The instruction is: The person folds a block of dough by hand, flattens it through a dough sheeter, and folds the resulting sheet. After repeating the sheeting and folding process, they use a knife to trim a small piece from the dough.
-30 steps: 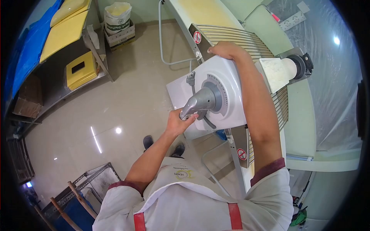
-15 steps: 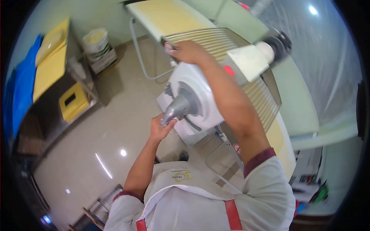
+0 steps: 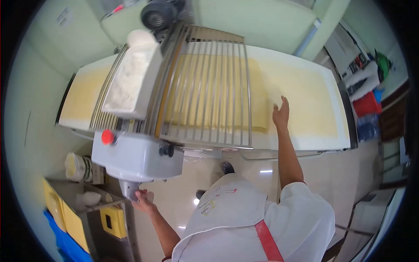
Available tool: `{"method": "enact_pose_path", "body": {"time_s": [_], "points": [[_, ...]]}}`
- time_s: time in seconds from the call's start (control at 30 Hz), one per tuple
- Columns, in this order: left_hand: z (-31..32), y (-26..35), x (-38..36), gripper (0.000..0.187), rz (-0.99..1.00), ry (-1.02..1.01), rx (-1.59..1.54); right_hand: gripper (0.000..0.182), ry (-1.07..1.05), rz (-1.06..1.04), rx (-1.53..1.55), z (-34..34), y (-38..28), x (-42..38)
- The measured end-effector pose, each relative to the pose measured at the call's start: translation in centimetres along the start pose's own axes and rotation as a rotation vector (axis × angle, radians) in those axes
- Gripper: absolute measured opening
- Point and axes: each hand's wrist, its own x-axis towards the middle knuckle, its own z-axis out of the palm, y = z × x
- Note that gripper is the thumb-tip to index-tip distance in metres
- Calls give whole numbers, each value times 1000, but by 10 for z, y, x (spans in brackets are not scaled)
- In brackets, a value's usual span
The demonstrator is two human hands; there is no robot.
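Observation:
My left hand [image 3: 143, 201] is wrapped around the grey handle [image 3: 129, 190] at the near end of a dough sheeter [image 3: 137, 153]. Its white housing carries a red button [image 3: 107, 137] and a black knob. A thick yellow sheet of dough [image 3: 259, 105] lies on the conveyor belt [image 3: 310, 96], partly under the wire guard [image 3: 214, 136]. Just right of the dough's edge, my right hand [image 3: 281, 113] is held over the belt, fingers apart and nothing in them.
A white tray of flour [image 3: 131, 74] sits across the sheeter's top, with a motor [image 3: 158, 15] behind. At lower left stand a white bucket [image 3: 77, 166] and a shelf unit with a yellow container [image 3: 112, 222]. A red bin [image 3: 367, 105] is at far right.
My view has swung toward the right side of the sheeter. The right hand has left the guard's far side and now hovers by the dough. The left hand stays on the handle.

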Motion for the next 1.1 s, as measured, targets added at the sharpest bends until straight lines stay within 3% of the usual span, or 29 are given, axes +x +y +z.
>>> {"method": "enact_pose_path", "body": {"time_s": [0.1, 0.17, 0.23, 0.33, 0.37, 0.43, 0.5, 0.53, 0.63, 0.73, 0.83, 1.0, 1.1], "points": [[6, 0, 2, 46, 83, 9, 26, 50, -37, 200, 298, 38, 60, -32], [6, -4, -1, 48, 84, 42, -13, 51, -219, 238, 396, 58, 39, -67], [-5, -22, 8, 52, 40, 31, 2, 52, -447, 130, 418, 49, 13, -71], [-17, -29, 10, 49, 35, 69, 58, 53, -519, -227, 164, 15, 2, -19], [-15, -26, 5, 47, 35, 84, 37, 56, -494, -309, -139, 6, -10, 1], [2, -11, 0, 44, 36, 120, -5, 58, -579, -391, -403, 13, -8, 23], [-7, -16, 2, 44, 4, 104, 24, 58, -620, -456, -470, 27, -13, 33], [1, -8, -1, 46, 40, 122, 39, 58, -639, -487, -503, 33, -15, 35], [7, -5, -3, 52, 62, 152, 67, 55, -558, -251, -658, 33, -25, 57], [12, 0, -4, 51, 80, 151, 65, 51, -242, -183, -325, 29, -51, 55], [12, 6, -4, 49, 54, 143, 123, 50, -210, -426, 120, 51, -107, 15], [5, 0, 0, 50, 60, 98, 116, 47, -744, -608, 703, 76, -254, -111], [7, 4, -1, 48, 22, 100, 103, 42, -901, -259, 708, 86, -298, -160]]}}
